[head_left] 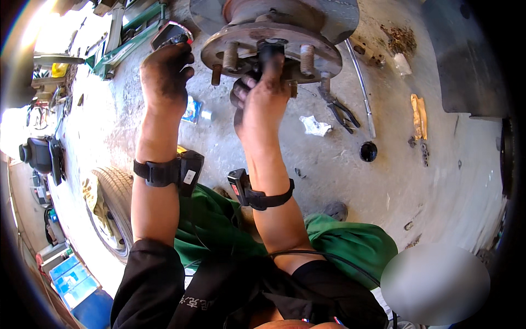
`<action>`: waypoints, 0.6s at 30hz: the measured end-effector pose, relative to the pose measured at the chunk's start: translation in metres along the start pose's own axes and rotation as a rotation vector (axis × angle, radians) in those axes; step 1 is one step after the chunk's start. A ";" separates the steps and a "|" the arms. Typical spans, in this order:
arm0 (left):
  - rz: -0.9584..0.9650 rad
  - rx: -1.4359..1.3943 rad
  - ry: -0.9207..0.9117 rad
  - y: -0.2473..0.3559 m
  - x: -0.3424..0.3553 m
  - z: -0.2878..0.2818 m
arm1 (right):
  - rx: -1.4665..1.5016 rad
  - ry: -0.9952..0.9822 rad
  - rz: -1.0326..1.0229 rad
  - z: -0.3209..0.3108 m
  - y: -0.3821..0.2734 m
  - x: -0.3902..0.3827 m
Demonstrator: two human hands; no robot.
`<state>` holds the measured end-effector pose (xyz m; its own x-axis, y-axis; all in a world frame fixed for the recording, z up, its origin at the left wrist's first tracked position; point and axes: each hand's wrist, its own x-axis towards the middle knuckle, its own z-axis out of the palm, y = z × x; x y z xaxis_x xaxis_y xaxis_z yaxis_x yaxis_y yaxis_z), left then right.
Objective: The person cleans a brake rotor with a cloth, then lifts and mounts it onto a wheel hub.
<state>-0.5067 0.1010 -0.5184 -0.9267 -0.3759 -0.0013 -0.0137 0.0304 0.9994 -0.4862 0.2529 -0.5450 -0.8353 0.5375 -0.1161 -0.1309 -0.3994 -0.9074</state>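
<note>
Clearly the wheel is off: a tyre [112, 208] lies on the concrete floor [339, 170] at the person's left, and the bare wheel hub [274, 46] with its rusty studs stands ahead at the top of the view. The step in hand looks like work at the hub's centre. The right hand [263, 93], greasy, is pinched on a dark centre piece [271, 52] there; the left hand [166, 74] is curled shut beside the hub's rim, around what I cannot tell. Turning or pulling that piece would call for a firm, square grip. Pliers [339, 112], a thin rod [361, 88], a crumpled rag [316, 126] and a small black cap [368, 151] lie nearby in an open, sunlit yard.
</note>
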 end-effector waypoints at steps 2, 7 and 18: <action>-0.052 -0.112 -0.020 0.005 -0.001 0.008 | 0.399 -0.096 0.591 -0.005 -0.012 -0.001; -0.100 -0.211 0.023 0.013 -0.009 0.016 | 0.371 -0.223 0.541 -0.016 -0.021 0.008; -0.101 -0.209 0.028 0.021 -0.014 0.015 | 0.607 -0.194 0.645 -0.001 -0.019 0.006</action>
<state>-0.4998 0.1205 -0.4976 -0.9138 -0.3927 -0.1035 -0.0251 -0.1999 0.9795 -0.4877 0.2648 -0.5286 -0.9122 -0.0391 -0.4079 0.1805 -0.9320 -0.3144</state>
